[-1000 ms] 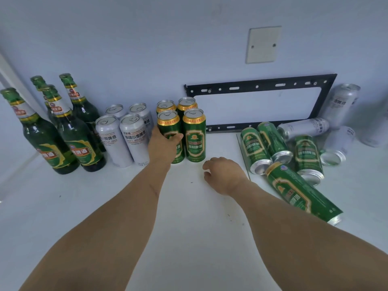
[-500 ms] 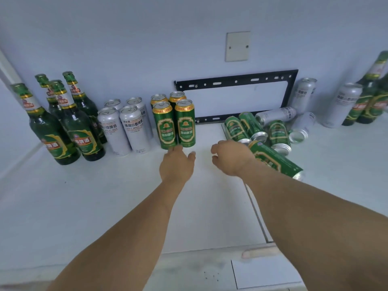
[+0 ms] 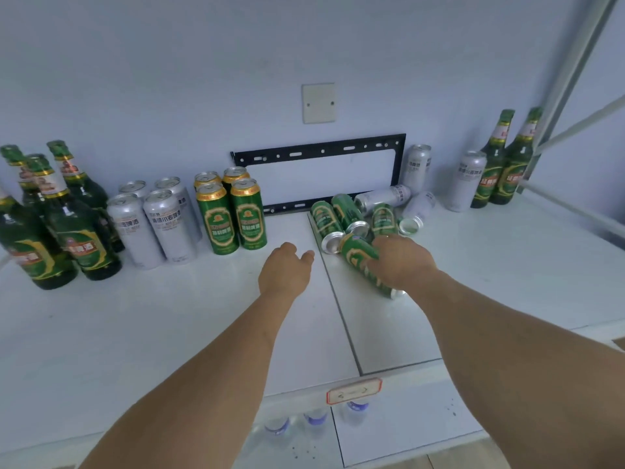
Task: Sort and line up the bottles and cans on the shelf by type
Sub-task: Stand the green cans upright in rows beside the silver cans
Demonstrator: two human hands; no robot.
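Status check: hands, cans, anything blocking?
Right hand grips a lying green can; left hand open, empty. Four green cans upright in block. Tipped cans crowd behind the gripped one.

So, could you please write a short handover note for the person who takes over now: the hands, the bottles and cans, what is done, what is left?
Right hand: grips a lying green can at the near edge of the pile.
Left hand: open, holds nothing, above the shelf.
Done: at left, upright groups by type: green bottles, silver cans, four green cans.
Left: the fallen cans in the middle, green and silver mixed; at right, two upright silver cans and two green bottles not yet joined to their groups.
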